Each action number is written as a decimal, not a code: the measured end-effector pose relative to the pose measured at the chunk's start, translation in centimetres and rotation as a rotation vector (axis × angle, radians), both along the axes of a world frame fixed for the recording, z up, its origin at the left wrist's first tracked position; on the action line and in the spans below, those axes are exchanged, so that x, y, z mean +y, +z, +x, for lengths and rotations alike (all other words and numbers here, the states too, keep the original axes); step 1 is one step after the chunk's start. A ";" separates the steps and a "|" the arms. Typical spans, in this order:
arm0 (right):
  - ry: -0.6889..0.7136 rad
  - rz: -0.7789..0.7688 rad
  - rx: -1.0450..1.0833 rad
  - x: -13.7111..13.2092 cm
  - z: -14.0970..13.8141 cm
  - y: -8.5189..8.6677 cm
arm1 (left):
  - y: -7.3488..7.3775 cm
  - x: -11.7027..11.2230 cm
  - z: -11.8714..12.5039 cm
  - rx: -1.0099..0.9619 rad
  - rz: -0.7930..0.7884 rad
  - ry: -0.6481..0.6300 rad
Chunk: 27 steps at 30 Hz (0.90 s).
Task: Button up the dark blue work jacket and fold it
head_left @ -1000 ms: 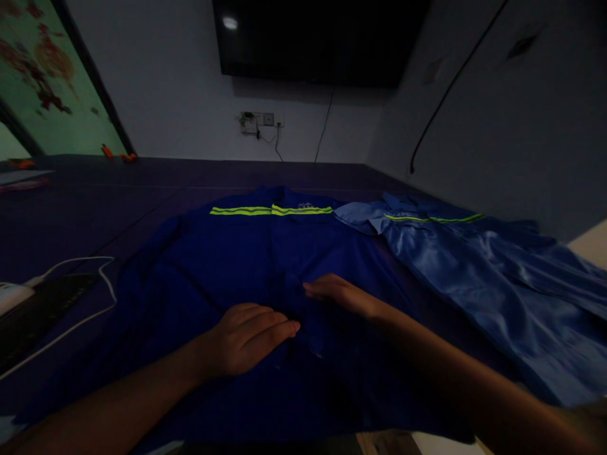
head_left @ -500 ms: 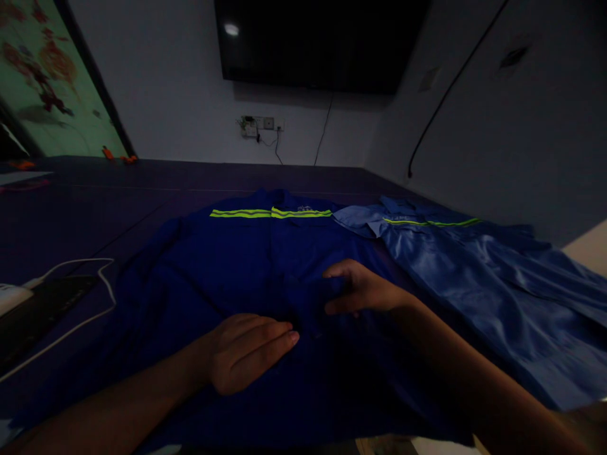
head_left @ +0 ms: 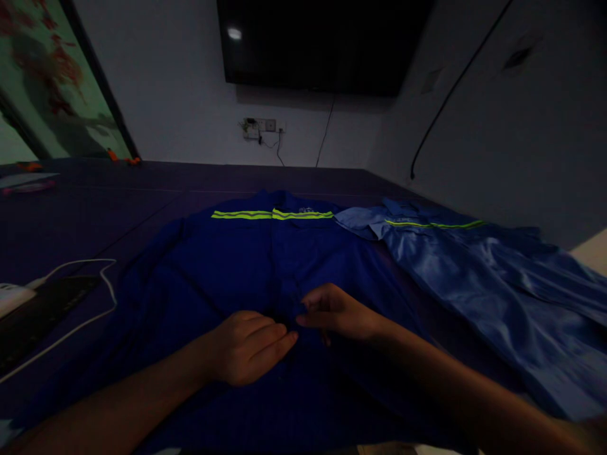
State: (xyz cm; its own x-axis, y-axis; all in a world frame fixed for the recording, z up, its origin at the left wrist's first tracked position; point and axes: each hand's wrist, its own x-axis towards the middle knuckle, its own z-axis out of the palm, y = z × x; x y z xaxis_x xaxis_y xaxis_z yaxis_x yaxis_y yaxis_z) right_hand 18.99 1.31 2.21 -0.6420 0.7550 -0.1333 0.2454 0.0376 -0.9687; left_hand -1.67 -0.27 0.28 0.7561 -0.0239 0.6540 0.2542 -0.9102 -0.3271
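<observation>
A dark blue work jacket (head_left: 227, 265) with a yellow-green reflective stripe (head_left: 272, 215) lies flat on the dark table (head_left: 95, 196). My left hand (head_left: 249, 344) rests palm down on the jacket's front near its middle seam, fingers together. My right hand (head_left: 339, 313) sits just to the right, its fingertips pinching the fabric at the front opening, almost touching the left hand. The room is dim, so the grip is hard to make out.
A lighter blue jacket (head_left: 474, 272) with its own reflective stripe lies to the right, reaching the table edge. A white cable (head_left: 85, 297) and a dark flat device (head_left: 33, 309) lie at the left. A wall-mounted black screen (head_left: 322, 44) hangs behind.
My right hand lifted up and right off the cloth, then came back down to the jacket's front next to the left hand. The left hand stayed in place.
</observation>
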 end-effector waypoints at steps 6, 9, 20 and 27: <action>0.029 -0.074 0.006 0.4 0.1 -0.3 | -0.3 0.1 0.0 0.011 0.005 0.008; 0.069 -0.116 0.010 0.4 0.2 -0.4 | -0.6 0.1 0.0 0.020 -0.013 0.007; 0.068 -0.257 0.002 0.6 0.3 -0.7 | 0.6 -0.1 0.8 -0.104 -0.248 0.029; 0.004 -0.106 0.034 0.5 -0.2 -0.9 | 0.9 0.0 1.7 -0.010 -0.861 0.132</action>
